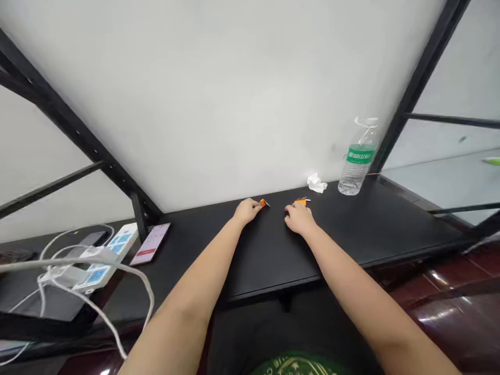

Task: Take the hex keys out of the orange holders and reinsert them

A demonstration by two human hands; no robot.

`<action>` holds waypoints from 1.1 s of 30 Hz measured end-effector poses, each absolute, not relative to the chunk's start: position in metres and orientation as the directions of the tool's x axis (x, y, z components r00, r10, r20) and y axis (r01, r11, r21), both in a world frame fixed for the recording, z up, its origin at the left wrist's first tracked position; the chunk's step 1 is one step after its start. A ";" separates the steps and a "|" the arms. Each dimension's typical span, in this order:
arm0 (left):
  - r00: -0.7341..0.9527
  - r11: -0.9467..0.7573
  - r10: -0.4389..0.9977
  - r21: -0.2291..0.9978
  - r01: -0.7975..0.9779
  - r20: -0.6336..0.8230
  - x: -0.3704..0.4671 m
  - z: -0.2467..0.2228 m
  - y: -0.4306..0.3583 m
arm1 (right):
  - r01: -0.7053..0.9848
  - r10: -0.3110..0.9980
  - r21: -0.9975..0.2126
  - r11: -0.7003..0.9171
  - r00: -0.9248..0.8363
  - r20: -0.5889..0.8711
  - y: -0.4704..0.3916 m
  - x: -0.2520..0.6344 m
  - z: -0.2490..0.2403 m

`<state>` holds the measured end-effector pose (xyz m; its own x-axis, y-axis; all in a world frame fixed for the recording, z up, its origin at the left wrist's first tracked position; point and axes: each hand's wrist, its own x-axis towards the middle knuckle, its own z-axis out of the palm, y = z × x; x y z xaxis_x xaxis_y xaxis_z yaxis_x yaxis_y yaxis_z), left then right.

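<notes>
Black and matte, the tabletop (351, 234) is running up to a plain white wall. On it, the left hand (246, 211) is curling its fingers together, pinching a small orange piece with a dark tip (264, 203) at its one o'clock. The right hand (300, 217) is resting with its fingertips closing on a second small orange piece (301, 201) at its twelve o'clock. Both pieces are tiny, so fingertip grips held low over the surface are probably serving best. Further out, a crumpled white tissue (316, 183) and a clear plastic water bottle with a green label (357, 159) are sitting at two o'clock.
</notes>
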<state>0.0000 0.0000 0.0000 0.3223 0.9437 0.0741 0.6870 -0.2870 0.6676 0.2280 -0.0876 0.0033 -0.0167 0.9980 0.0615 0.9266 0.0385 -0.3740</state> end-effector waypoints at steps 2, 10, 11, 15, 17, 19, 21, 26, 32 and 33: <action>0.307 -0.260 0.950 0.680 0.685 0.054 -0.004 -0.004 -0.016 | 0.921 0.997 -0.387 0.039 -0.009 0.079 -0.088 0.228 0.005; 0.344 -0.154 0.937 0.826 0.543 -0.052 -0.017 0.000 -0.073 | 0.763 0.936 -0.555 0.331 -0.340 0.091 -0.099 0.198 0.014; 0.347 -0.149 0.937 0.843 0.517 -0.048 -0.017 0.000 -0.076 | 0.747 0.927 -0.567 0.346 -0.365 0.086 -0.100 0.194 0.014; 0.341 -0.142 0.940 0.891 0.432 -0.015 -0.011 -0.003 -0.079 | 0.758 0.932 -0.556 0.342 -0.351 0.093 -0.102 0.191 0.011; 0.326 -0.157 0.945 0.895 0.418 0.013 -0.007 -0.006 -0.080 | 0.785 0.940 -0.526 0.328 -0.326 0.099 -0.102 0.192 0.009; 0.347 -0.231 0.935 0.866 0.444 0.071 -0.002 -0.005 -0.083 | 0.815 0.948 -0.489 0.311 -0.303 0.097 -0.103 0.193 0.007; 0.420 -0.353 0.897 0.795 0.493 0.139 0.003 -0.003 -0.088 | 0.840 0.953 -0.454 0.296 -0.288 0.090 -0.105 0.192 0.007; 0.468 -0.481 0.860 0.626 0.614 0.203 0.012 0.001 -0.094 | 0.869 0.959 -0.406 0.282 -0.273 0.081 -0.108 0.189 0.008; 0.445 -0.482 0.870 0.548 0.683 0.211 0.008 -0.004 -0.089 | 0.878 0.958 -0.386 0.283 -0.277 0.073 -0.107 0.193 0.008; 0.456 -0.489 0.866 0.536 0.688 0.206 0.006 -0.004 -0.088 | 0.878 0.957 -0.382 0.287 -0.283 0.068 -0.107 0.193 0.008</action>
